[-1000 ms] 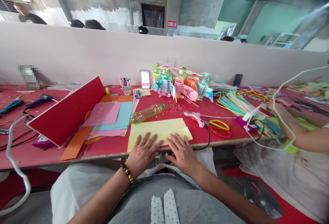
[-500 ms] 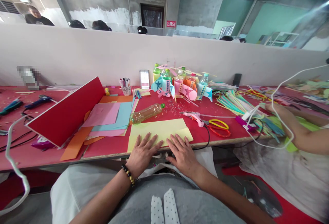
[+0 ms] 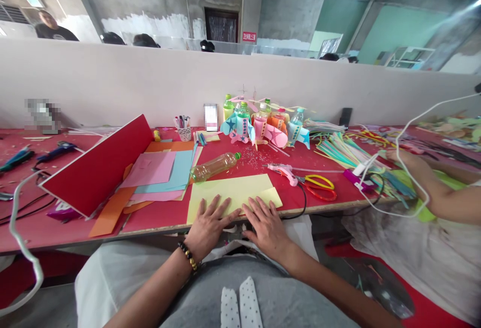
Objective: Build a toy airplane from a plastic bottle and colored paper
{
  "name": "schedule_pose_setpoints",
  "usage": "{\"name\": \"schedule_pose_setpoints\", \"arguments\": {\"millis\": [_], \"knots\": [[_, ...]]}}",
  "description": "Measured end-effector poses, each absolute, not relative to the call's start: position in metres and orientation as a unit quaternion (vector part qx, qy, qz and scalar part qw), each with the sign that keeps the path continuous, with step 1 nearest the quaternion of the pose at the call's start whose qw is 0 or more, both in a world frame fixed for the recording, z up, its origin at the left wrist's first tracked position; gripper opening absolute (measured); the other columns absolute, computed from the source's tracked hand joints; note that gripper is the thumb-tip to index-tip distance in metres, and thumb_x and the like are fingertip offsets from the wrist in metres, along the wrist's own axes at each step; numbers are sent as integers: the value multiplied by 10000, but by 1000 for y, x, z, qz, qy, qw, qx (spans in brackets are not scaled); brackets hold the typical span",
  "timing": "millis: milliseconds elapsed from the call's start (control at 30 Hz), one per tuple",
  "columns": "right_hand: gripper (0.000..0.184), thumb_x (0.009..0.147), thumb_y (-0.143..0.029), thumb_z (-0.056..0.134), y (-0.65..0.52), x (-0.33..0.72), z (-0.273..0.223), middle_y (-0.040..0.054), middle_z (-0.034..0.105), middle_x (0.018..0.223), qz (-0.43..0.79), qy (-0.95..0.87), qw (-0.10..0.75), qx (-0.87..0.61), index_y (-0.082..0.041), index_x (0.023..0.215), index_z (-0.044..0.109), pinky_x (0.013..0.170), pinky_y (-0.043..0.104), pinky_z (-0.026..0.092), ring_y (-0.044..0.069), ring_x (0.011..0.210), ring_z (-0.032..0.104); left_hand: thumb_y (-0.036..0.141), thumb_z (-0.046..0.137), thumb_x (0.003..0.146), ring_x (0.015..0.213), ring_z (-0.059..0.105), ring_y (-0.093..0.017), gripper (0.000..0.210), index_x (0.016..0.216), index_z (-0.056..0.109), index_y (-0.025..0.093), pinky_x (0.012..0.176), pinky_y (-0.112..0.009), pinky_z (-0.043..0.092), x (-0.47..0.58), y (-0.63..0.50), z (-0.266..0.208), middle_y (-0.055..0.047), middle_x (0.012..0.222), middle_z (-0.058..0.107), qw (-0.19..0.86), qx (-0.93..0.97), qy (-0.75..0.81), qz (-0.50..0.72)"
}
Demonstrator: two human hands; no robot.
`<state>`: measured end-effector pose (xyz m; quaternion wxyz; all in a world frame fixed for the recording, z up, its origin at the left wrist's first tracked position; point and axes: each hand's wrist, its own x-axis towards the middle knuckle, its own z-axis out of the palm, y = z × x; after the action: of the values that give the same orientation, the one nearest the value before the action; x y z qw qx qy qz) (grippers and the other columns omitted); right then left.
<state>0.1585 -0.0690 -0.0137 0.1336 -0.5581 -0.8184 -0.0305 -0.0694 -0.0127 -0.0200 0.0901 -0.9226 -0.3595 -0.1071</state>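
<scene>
Yellow paper (image 3: 233, 187) lies at the front edge of the red table, with a smaller piece over its right part. My left hand (image 3: 210, 222) rests flat on its lower left, fingers spread, a beaded bracelet on the wrist. Beside it, my right hand (image 3: 265, 225) lies on the lower right of the paper, fingers stretched out. Neither hand grips anything. Just beyond the paper, a clear plastic bottle (image 3: 214, 166) with a green cap lies on its side. To the right are a pink glue gun (image 3: 285, 173) and scissors (image 3: 320, 182) with yellow and red handles.
Coloured paper sheets (image 3: 160, 170) and a propped red board (image 3: 99, 167) occupy the left. Several decorated bottles (image 3: 263, 122) stand at the back near a pen cup (image 3: 184, 130) and a phone (image 3: 211, 117). Paper strips (image 3: 349, 150) and a co-worker's arm (image 3: 432, 187) are at right.
Both hands stay flat on the paper. The left fingers have shifted very slightly, the thumb reaching a little farther right toward the right hand. The objects on the table stay in place.
</scene>
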Motion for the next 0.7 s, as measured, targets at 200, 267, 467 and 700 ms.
{"name": "schedule_pose_setpoints", "arguments": {"millis": [200, 267, 467, 700], "knots": [[683, 923, -500, 512, -68, 151, -17, 102, 287, 1551, -25, -824, 132, -550, -204, 1495, 286, 1105, 612, 191, 314, 1426, 206, 91, 455, 892, 1396, 283, -353, 741, 1466, 197, 482, 1050, -637, 280, -69, -14, -17, -17, 1515, 381, 93, -923, -361, -96], [686, 923, -497, 513, -67, 150, -19, 107, 293, 1548, -27, -825, 131, -549, -199, 1496, 282, 1109, 609, 184, 310, 1426, 210, 109, 453, 900, 1396, 284, -354, 724, 1465, 199, 485, 1051, -639, 278, -69, -15, -16, -14, 1518, 377, 89, -923, -361, -94], [686, 925, -502, 509, -68, 150, -17, 95, 265, 1559, -24, -824, 131, -551, -232, 1505, 260, 1110, 609, 176, 317, 1431, 201, 204, 458, 929, 1401, 282, -357, 659, 1460, 200, 497, 1051, -652, 273, -70, -13, -17, -9, 1530, 359, 78, -924, -364, -93], [742, 907, -539, 522, -67, 147, -16, 96, 285, 1551, -7, -825, 121, -551, -258, 1519, 210, 1088, 674, 152, 356, 1426, 187, 124, 474, 888, 1384, 317, -378, 688, 1459, 277, 454, 1032, -662, 302, -67, -15, -13, -27, 1512, 391, 92, -923, -365, -78]]}}
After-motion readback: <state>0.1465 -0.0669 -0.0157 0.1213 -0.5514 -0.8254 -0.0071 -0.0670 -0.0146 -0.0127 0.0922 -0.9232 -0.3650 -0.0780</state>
